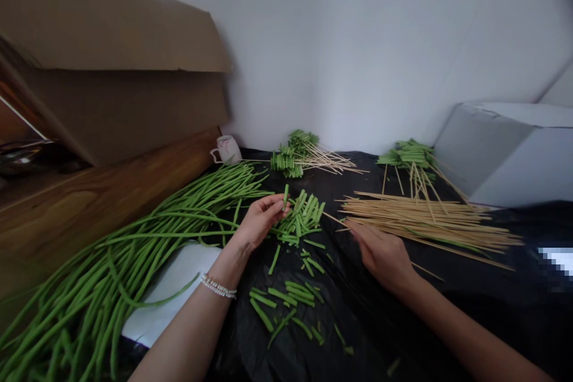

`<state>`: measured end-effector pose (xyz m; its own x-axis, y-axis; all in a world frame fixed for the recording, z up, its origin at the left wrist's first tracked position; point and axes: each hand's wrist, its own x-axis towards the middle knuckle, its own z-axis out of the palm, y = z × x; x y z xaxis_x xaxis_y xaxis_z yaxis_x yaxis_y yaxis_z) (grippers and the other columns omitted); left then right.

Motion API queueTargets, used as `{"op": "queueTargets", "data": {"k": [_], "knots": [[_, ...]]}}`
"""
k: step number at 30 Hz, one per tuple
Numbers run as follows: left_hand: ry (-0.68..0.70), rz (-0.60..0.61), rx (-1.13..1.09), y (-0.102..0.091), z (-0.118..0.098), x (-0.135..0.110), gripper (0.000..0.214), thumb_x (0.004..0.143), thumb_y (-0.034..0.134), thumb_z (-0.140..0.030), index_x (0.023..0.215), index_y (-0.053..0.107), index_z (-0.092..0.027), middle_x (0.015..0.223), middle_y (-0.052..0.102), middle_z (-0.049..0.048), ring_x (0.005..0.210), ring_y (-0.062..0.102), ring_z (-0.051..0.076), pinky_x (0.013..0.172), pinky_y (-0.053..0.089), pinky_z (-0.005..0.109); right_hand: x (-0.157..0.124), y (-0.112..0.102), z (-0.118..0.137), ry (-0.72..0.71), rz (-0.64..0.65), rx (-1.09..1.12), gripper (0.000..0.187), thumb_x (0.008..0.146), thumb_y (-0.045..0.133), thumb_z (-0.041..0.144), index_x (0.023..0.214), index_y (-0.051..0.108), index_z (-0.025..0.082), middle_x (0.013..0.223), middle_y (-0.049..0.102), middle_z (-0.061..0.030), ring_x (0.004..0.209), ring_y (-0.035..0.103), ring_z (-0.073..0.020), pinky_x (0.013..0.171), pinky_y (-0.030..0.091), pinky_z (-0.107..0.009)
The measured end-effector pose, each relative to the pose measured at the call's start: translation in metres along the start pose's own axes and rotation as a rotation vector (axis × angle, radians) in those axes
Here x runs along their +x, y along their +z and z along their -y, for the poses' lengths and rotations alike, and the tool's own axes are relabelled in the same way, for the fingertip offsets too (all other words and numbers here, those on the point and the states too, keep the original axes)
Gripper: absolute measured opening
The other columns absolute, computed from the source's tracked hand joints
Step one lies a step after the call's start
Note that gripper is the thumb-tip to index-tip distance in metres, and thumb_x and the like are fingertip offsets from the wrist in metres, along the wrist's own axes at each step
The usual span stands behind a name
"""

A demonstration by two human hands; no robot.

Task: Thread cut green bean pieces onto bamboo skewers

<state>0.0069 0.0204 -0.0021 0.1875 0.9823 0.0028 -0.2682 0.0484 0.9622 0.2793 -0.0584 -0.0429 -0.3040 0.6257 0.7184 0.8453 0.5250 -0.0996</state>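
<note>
Between the thumb and fingers of my left hand [264, 218] stands a short cut piece of green bean [286, 196]. My right hand [380, 250] is closed on a thin wooden skewer [332, 218], whose tip points left toward the bean piece without touching it. Below and between the hands lies a pile of cut bean pieces [302, 215], with more loose pieces [286, 295] nearer to me. A heap of whole long beans [170, 221] spreads along the left side. Just beyond my right hand is a bundle of bare skewers [425, 221].
Skewers threaded with bean pieces lie in a back-middle stack [289, 161] and a back-right stack [409, 155]. A mug [228, 149] stands by the wooden board [111, 191]. A cardboard box [111, 59] is at left, a white box [501, 155] at right. Black plastic sheeting [358, 322] covers the surface.
</note>
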Motion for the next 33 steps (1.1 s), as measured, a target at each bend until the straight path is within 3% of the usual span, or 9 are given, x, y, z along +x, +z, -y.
{"op": "queueTargets", "data": {"k": [5, 22, 28, 33], "knots": [[-0.070, 0.050, -0.095, 0.004, 0.000, -0.003, 0.034, 0.067, 0.081, -0.024, 0.098, 0.071, -0.015, 0.087, 0.071, 0.0047, 0.074, 0.063, 0.010, 0.077, 0.050, 0.025, 0.000, -0.001, 0.002, -0.013, 0.022, -0.006, 0.031, 0.093, 0.042, 0.016, 0.116, 0.063, 0.018, 0.104, 0.072, -0.0066, 0.088, 0.069, -0.0156, 0.079, 0.054, -0.025], [-0.034, 0.072, 0.049, 0.009, 0.008, -0.006, 0.036, 0.064, 0.082, -0.034, 0.095, 0.074, -0.017, 0.096, 0.073, 0.0072, 0.081, 0.065, 0.015, 0.079, 0.048, 0.028, 0.000, -0.001, 0.000, -0.004, 0.033, -0.033, 0.032, 0.092, 0.043, 0.017, 0.115, 0.065, 0.020, 0.103, 0.072, -0.0063, 0.090, 0.068, -0.0158, 0.078, 0.054, -0.025], [-0.028, 0.006, 0.042, 0.009, 0.011, -0.004, 0.036, 0.059, 0.085, -0.030, 0.090, 0.074, -0.016, 0.083, 0.073, 0.0038, 0.069, 0.062, 0.011, 0.074, 0.048, 0.026, -0.001, 0.000, 0.001, -0.004, 0.046, -0.031, 0.031, 0.093, 0.042, 0.018, 0.114, 0.065, 0.020, 0.100, 0.072, -0.0062, 0.088, 0.068, -0.0161, 0.076, 0.053, -0.026], [-0.047, -0.042, -0.009, 0.010, 0.011, -0.003, 0.038, 0.056, 0.086, -0.028, 0.088, 0.074, -0.013, 0.082, 0.073, 0.0053, 0.071, 0.064, 0.012, 0.079, 0.049, 0.028, -0.001, 0.000, 0.000, -0.015, 0.048, -0.025, 0.031, 0.092, 0.043, 0.016, 0.114, 0.064, 0.017, 0.101, 0.072, -0.0068, 0.089, 0.068, -0.0163, 0.077, 0.053, -0.027]]}}
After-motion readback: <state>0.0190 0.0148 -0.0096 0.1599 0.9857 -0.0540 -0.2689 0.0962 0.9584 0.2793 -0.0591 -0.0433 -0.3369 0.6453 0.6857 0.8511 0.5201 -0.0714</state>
